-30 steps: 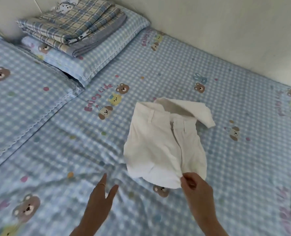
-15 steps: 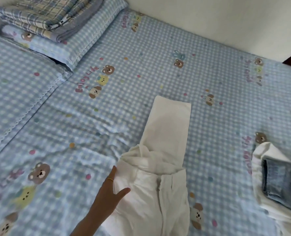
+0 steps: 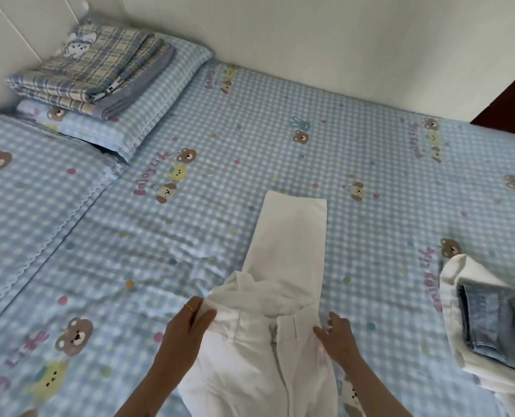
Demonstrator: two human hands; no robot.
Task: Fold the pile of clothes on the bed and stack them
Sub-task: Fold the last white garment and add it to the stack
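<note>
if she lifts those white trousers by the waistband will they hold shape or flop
Likely flop: the white trousers already bunch and wrinkle where the left hand pinches the waistband. Probably light, since the fabric looks thin. The long leg would likely dangle and drag.

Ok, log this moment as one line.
left hand pinches white trousers waistband | right hand touches other side | folded jeans at right

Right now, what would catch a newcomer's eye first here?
The white trousers spread at the near centre of the checked bed, both hands on the waistband: the left hand grips it, the right hand rests open. Folded jeans lie right; a plaid blanket far left.
</note>
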